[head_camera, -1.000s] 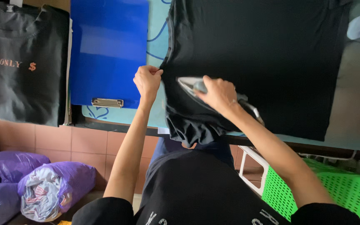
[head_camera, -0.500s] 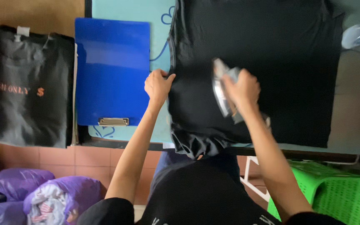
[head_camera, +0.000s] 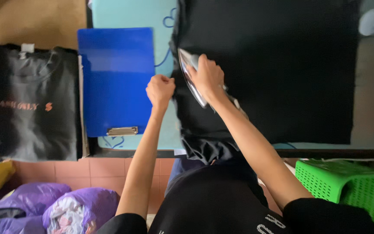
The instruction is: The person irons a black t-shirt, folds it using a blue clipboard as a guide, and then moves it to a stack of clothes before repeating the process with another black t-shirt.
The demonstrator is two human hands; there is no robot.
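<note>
Lying spread across the surface (head_camera: 373,86): black garment (head_camera: 282,69). Resting at nine o'clock of it: blue clipboard (head_camera: 115,78). Gliding on the garment's left edge: iron (head_camera: 189,73), right hand (head_camera: 208,78) clamped around its handle. Pinching that edge: left hand (head_camera: 160,90), fisted.
</note>
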